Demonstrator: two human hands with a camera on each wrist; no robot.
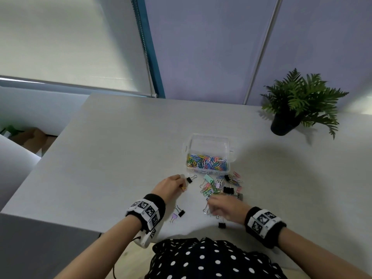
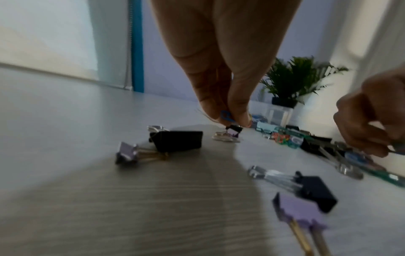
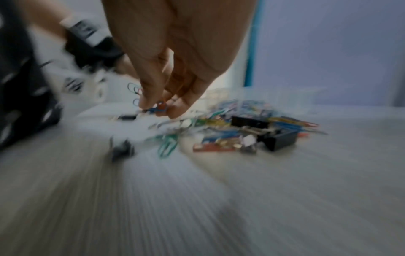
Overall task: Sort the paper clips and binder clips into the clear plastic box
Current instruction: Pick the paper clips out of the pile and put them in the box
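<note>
The clear plastic box (image 1: 209, 136) stands mid-table; its near part holds several coloured paper clips (image 1: 207, 162) and its far part looks bare. In front of it lies a loose pile of paper clips and binder clips (image 1: 218, 187). My left hand (image 1: 182, 184) is left of the pile, beside a black binder clip (image 1: 189, 180). In the left wrist view my left hand (image 2: 228, 118) pinches a blue paper clip (image 2: 225, 115). My right hand (image 1: 210, 204) hovers at the pile's near edge. The blurred right wrist view shows my right hand (image 3: 160, 110) pinching small coloured paper clips (image 3: 158, 107).
A black and a purple binder clip (image 1: 178, 214) lie between my wrists, and another black one (image 1: 221, 225) sits under my right wrist. A potted fern (image 1: 291, 109) stands at the far right. The table's left edge (image 1: 40, 158) drops to the floor.
</note>
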